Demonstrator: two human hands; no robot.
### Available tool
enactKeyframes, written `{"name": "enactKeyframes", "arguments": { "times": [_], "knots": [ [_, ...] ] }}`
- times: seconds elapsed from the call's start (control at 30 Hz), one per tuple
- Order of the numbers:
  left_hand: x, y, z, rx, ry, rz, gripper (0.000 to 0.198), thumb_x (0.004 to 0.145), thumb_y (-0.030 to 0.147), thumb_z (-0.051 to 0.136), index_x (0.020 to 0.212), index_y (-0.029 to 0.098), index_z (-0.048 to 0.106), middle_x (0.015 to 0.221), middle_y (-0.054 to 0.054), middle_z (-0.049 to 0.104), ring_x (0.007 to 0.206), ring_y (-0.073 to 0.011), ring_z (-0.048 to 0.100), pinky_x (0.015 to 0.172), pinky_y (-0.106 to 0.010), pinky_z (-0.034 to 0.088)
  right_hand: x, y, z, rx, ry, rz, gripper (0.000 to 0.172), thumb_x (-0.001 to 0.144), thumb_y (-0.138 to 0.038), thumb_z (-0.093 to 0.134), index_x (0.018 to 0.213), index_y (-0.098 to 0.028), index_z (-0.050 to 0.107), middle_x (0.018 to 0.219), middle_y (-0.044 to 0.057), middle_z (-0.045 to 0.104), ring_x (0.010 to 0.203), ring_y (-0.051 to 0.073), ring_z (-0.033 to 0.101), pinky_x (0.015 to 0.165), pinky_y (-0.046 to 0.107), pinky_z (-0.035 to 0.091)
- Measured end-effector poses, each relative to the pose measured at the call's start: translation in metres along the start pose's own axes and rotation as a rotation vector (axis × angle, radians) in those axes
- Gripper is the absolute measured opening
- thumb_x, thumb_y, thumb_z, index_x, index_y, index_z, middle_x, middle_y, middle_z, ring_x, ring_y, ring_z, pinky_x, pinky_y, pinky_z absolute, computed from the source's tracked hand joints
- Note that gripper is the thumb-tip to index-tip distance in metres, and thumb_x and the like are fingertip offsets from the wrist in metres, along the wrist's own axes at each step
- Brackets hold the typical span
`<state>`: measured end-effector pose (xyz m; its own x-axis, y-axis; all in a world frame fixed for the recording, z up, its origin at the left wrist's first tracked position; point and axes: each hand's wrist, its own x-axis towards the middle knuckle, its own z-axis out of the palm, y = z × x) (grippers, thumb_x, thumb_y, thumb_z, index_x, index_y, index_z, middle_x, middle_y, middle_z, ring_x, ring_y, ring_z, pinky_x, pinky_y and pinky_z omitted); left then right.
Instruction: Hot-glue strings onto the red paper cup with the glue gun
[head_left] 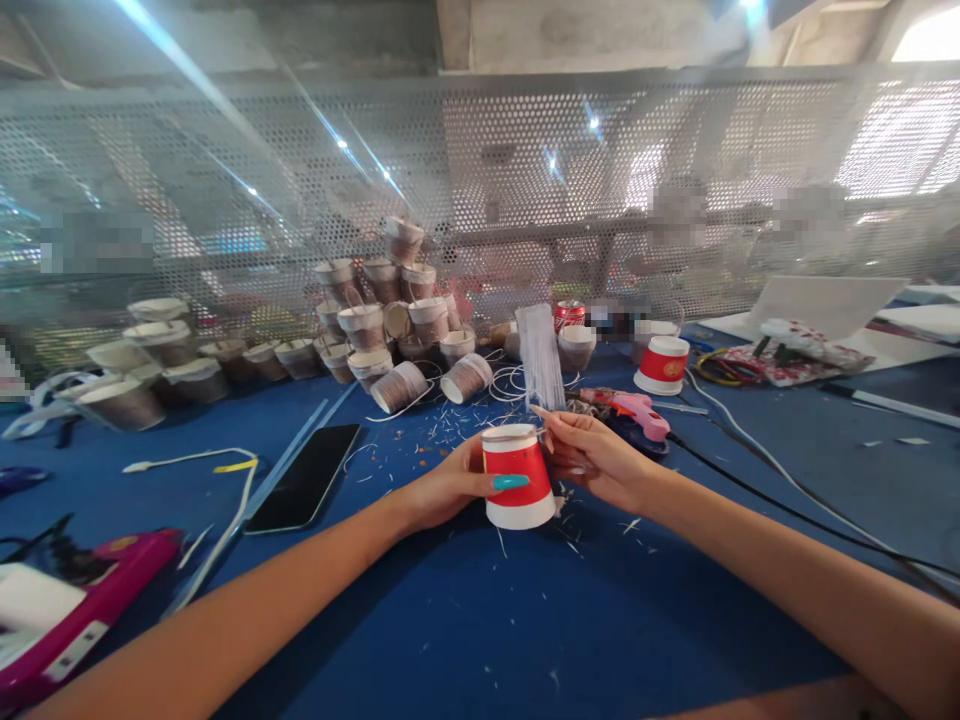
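A red and white paper cup (523, 478) is upside down, wide rim toward the blue table. My left hand (457, 485) is closed around its left side, the thumb with its long turquoise nail lying across the red band. A thin greyish-brown strip (510, 432) runs along the cup's upper edge. Just right of that edge, my right hand (592, 445) has its fingers pinched together; what they hold is too small to make out. Behind this hand stands a bundle of clear whitish strands (540, 355). A pink glue gun (634, 408) lies to the right.
Many wrapped cups (362, 325) are stacked at the back left, against a perforated metal screen (525, 170). Another red cup (664, 365) stands at the back right. A phone (306, 478) and a magenta power strip (97, 600) lie left. Cables (739, 485) cross the right side.
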<state>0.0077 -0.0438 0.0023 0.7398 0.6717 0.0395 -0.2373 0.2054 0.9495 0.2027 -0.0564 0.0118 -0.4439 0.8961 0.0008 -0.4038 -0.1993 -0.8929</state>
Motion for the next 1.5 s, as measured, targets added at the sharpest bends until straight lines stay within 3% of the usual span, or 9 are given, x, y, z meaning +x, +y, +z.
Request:
{"name": "enactKeyframes", "arguments": {
  "times": [0.17, 0.9, 1.2, 1.5],
  "knots": [
    [0.001, 0.001, -0.002, -0.043, -0.017, 0.026, 0.053, 0.064, 0.029, 0.072, 0.112, 0.014, 0.058, 0.101, -0.010, 0.067, 0.090, -0.0226, 0.061, 0.083, -0.035, 0.041, 0.001, 0.001, -0.002, 0.004, 0.025, -0.003, 0.033, 0.075, -0.042, 0.065, 0.060, -0.016, 0.052, 0.040, -0.010, 0.032, 0.036, 0.002, 0.014, 0.038, 0.020, 0.017],
    [0.001, 0.001, -0.005, -0.111, -0.053, -0.024, 0.055, 0.055, 0.028, 0.075, 0.106, 0.012, 0.063, 0.097, -0.009, 0.070, 0.088, -0.0223, 0.062, 0.083, -0.033, 0.041, 0.001, 0.002, 0.003, -0.098, 0.063, -0.019, 0.039, 0.071, -0.047, 0.067, 0.057, -0.016, 0.047, 0.041, -0.010, 0.036, 0.038, 0.002, 0.022, 0.040, 0.019, 0.017],
    [0.000, 0.000, -0.008, -0.128, -0.085, -0.031, 0.050, 0.058, 0.026, 0.074, 0.106, 0.012, 0.063, 0.097, -0.011, 0.069, 0.090, -0.0235, 0.060, 0.082, -0.034, 0.040, 0.002, 0.005, 0.005, -0.119, 0.074, -0.046, 0.039, 0.073, -0.046, 0.065, 0.057, -0.017, 0.045, 0.043, -0.009, 0.039, 0.037, 0.002, 0.026, 0.038, 0.020, 0.015],
    [0.000, -0.002, -0.010, -0.123, -0.059, -0.064, 0.050, 0.056, 0.027, 0.075, 0.102, 0.011, 0.065, 0.092, -0.011, 0.070, 0.085, -0.0229, 0.061, 0.080, -0.032, 0.041, 0.002, 0.008, 0.008, -0.151, 0.115, -0.069, 0.039, 0.073, -0.047, 0.065, 0.058, -0.017, 0.044, 0.049, -0.007, 0.046, 0.043, 0.003, 0.037, 0.044, 0.020, 0.026]
  ]
}}
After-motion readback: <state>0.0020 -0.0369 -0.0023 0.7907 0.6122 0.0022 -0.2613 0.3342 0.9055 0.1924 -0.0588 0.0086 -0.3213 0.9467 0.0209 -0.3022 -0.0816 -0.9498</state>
